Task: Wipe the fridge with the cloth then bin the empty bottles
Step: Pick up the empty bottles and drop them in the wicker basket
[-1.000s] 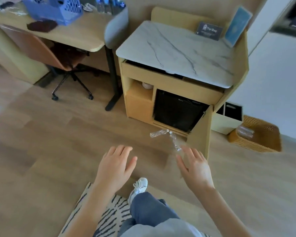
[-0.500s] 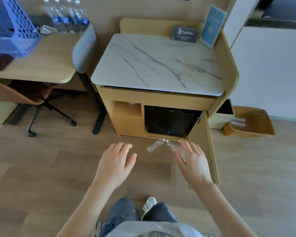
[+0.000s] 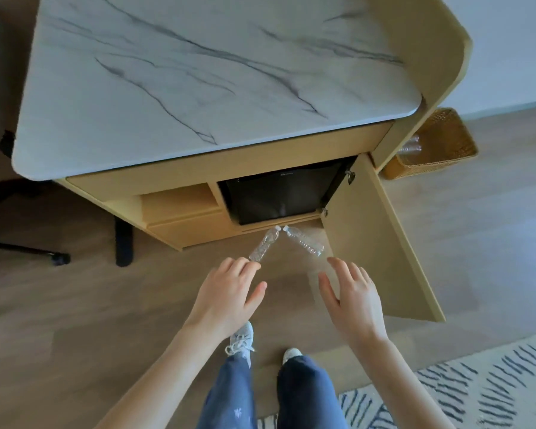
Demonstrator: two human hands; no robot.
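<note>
Two empty clear plastic bottles lie on the wooden floor in front of the cabinet, their caps almost touching in a V: the left bottle and the right bottle. My left hand hovers open with its fingertips just at the base of the left bottle. My right hand is open too, a little short of the right bottle. The black mini fridge sits inside the cabinet behind the open cabinet door. A wicker bin stands at the right. No cloth is in view.
The marble cabinet top overhangs the fridge. A desk leg and an office chair base stand at the left. A striped rug lies at the lower right. The wicker bin holds clear bottles. My feet stand just below my hands.
I have stepped closer to the cabinet and now look more steeply down. Both hands have reached nearer the bottles, which lie where they were.
</note>
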